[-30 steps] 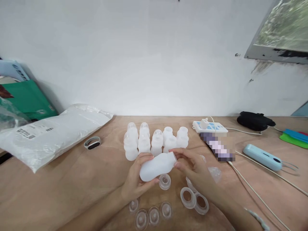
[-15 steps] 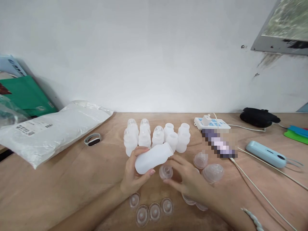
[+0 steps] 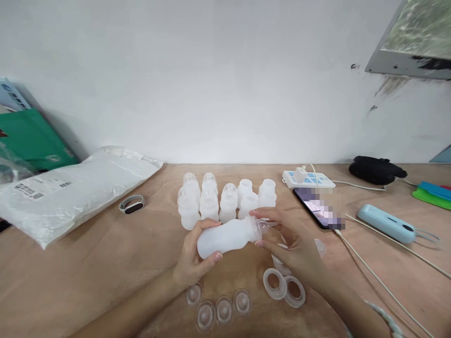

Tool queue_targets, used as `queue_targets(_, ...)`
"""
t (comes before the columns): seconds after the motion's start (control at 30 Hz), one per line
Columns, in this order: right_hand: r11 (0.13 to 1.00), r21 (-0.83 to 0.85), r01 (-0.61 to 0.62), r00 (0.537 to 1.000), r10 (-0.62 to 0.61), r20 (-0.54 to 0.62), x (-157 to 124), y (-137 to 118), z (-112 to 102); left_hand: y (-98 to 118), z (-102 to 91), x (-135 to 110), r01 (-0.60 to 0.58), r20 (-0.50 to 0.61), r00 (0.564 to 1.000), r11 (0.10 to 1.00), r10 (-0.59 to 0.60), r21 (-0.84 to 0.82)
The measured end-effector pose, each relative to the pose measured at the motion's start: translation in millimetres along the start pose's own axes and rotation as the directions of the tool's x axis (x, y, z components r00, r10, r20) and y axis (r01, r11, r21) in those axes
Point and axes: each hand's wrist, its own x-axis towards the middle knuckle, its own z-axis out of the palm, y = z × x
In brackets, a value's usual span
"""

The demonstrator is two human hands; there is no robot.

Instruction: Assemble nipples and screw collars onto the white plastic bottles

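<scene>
My left hand (image 3: 192, 258) grips a white plastic bottle (image 3: 225, 237) held on its side, neck pointing right. My right hand (image 3: 292, 244) pinches a clear silicone nipple (image 3: 263, 226) against the bottle's mouth. Behind them stand several more white bottles (image 3: 225, 199) in a cluster, some capped with clear nipples. Several loose clear nipples (image 3: 218, 307) lie on the wooden table (image 3: 105, 263) in front of my left wrist. Two translucent screw rings (image 3: 283, 287) lie under my right forearm.
A white plastic bag (image 3: 70, 188) and a wristband (image 3: 132, 204) lie at the left. A power strip (image 3: 306, 178), phone (image 3: 315, 206), cables, a pale blue device (image 3: 385, 223) and a black object (image 3: 375, 170) sit at the right. A white wall rises behind.
My right hand picked up a clear nipple from the table and brought it up to the bottle's mouth. The bottle stayed in my left hand.
</scene>
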Motion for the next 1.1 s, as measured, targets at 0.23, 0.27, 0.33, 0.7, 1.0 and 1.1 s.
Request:
queue_targets(0.23,0.999,-0.025,-0.044,0.998,0.046,0.053,1.5,3.3,-1.7,0.8,0.1,0.5,-0.003,0.01,1.0,1.0,0.003,-0.02)
queue_targets(0.27,0.998,-0.016,-0.067,0.996,0.067,0.05,1.6,3.6,-1.7,0.9,0.5,0.4,-0.004,0.012,1.0,1.0,0.005,-0.022)
queue_targets(0.33,0.996,0.018,-0.091,0.995,0.09,0.05,1.8,4.1,-1.8,1.2,1.0,0.4,-0.004,0.015,1.0,1.0,0.004,-0.026)
queue_targets(0.7,0.999,0.008,0.036,0.996,-0.036,0.085,-0.6,7.4,-0.6,2.6,1.0,3.1,0.05,-0.023,0.998,0.998,-0.051,-0.036)
queue_targets(1.0,0.979,-0.169,-0.113,0.993,0.116,0.006,-0.4,5.7,-2.6,3.6,1.1,2.6,-0.04,0.018,0.999,0.999,0.04,0.014)
queue_targets(1.1,0.962,-0.175,-0.212,0.977,0.213,-0.014,-0.1,8.2,-1.1,4.1,2.1,2.4,-0.101,0.059,0.993,0.994,0.099,0.03)
